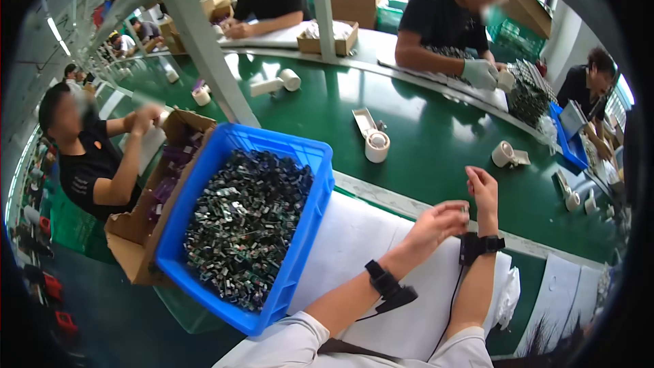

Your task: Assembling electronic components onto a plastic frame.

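My left hand (437, 223) is raised over the white-covered bench. Its fingers are pinched together around a small, pale, shiny piece (464, 208) too small to name. Just beyond it, my right hand (484, 189) is held up with its fingers loosely curved and the thumb apart, and nothing shows in it. Left of my arms stands a blue plastic crate (310, 232), tilted in view and filled with small dark electronic parts (242, 221), some with green and shiny bits. White sheets (347, 232) cover the bench under my forearms.
A green conveyor belt (422, 143) runs past the bench, carrying white plastic housings with round heads (376, 146). A cardboard box (129, 245) with purple packets stands left of the crate. A white post (204, 41) rises beyond it. Several co-workers sit around the belt.
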The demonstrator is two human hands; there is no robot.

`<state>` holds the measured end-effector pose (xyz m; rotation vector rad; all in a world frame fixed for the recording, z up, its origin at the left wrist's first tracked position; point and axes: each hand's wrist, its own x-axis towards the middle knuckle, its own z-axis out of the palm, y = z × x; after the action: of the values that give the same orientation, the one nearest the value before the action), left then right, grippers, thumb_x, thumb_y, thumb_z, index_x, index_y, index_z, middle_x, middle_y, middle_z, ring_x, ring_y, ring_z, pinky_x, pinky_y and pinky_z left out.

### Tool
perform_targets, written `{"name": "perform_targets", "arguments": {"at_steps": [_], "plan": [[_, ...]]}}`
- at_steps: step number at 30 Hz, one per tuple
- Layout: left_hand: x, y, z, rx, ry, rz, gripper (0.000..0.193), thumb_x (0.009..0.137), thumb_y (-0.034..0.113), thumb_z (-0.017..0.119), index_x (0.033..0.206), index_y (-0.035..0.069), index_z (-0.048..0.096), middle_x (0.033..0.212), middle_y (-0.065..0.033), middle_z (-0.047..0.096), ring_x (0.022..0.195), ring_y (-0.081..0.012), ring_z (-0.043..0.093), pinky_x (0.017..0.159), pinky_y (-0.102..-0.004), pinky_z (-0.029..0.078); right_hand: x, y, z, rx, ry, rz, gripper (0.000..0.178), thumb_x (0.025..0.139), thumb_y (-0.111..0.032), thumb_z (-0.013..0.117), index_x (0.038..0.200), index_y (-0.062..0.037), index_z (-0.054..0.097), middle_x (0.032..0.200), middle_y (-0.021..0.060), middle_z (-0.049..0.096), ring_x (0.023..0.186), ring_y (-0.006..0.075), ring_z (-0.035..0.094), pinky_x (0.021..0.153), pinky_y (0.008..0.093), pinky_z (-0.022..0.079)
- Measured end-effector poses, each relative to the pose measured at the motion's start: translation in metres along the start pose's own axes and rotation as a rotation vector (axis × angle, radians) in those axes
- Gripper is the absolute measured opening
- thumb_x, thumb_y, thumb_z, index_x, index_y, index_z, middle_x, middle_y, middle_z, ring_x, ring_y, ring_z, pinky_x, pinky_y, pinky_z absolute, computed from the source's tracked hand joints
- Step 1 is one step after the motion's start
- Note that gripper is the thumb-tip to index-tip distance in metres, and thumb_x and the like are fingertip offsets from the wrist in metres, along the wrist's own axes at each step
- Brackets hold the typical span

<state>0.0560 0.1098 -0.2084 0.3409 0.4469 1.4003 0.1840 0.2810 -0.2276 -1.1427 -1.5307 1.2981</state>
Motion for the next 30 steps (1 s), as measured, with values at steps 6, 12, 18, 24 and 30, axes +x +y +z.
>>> {"name": "perform_targets", "arguments": {"at_steps": [6,12,18,24,30], "plan": [[0.036,0.027,0.006,0.022,0.024,0.095,0.036,0.093,0.006,0.068,0.127,-0.002,0.059,0.107,-0.0093,0.067,0.095,-0.0177,0.069,0.090,-0.0316,0.057,-0.004,-0.029,0.009,0.020,0.041,-0.017,0.027,0.095,-0.025,0.073,0.107,-0.0008,0.074,0.080,-0.0021,0.065,0.070,0.0034,0.054,0.061,0.0199,0.042],[0.036,0.047,-0.003,0.088,0.096,0.160,0.034,0.092,0.003,0.068,0.124,-0.005,0.061,0.099,-0.0087,0.068,0.089,-0.0167,0.068,0.084,-0.0299,0.057,0.002,-0.010,0.005,-0.018,0.130,0.006,0.030,0.093,-0.026,0.074,0.113,-0.0027,0.072,0.085,-0.0028,0.065,0.072,0.0051,0.056,0.063,0.0197,0.042],[0.051,0.047,0.002,0.175,0.256,0.206,0.031,0.089,0.005,0.069,0.118,-0.005,0.064,0.095,-0.0087,0.069,0.085,-0.0145,0.068,0.080,-0.0278,0.058,0.102,-0.007,-0.079,-0.998,0.321,-0.483,0.060,0.077,-0.035,0.087,0.120,0.0002,0.065,0.102,0.0104,0.071,0.091,0.0166,0.067,0.079,0.0313,0.053],[0.045,0.044,0.003,0.229,0.238,0.259,0.027,0.089,0.007,0.069,0.114,-0.004,0.067,0.093,-0.0091,0.070,0.081,-0.0144,0.068,0.077,-0.0278,0.058,0.148,-0.033,-0.088,-1.218,-0.358,-0.032,0.093,0.079,-0.050,0.083,0.155,-0.0226,0.037,0.162,0.0146,0.033,0.140,0.0326,0.043,0.121,0.0446,0.032],[0.043,0.044,-0.002,0.305,0.260,0.214,0.028,0.087,0.008,0.070,0.113,-0.003,0.068,0.094,-0.0094,0.071,0.079,-0.0142,0.068,0.075,-0.0272,0.058,0.130,-0.053,-0.066,-1.382,-0.321,-0.456,0.067,0.074,-0.041,0.087,0.122,0.0002,0.065,0.104,0.0148,0.073,0.093,0.0243,0.071,0.083,0.0356,0.055]]}}
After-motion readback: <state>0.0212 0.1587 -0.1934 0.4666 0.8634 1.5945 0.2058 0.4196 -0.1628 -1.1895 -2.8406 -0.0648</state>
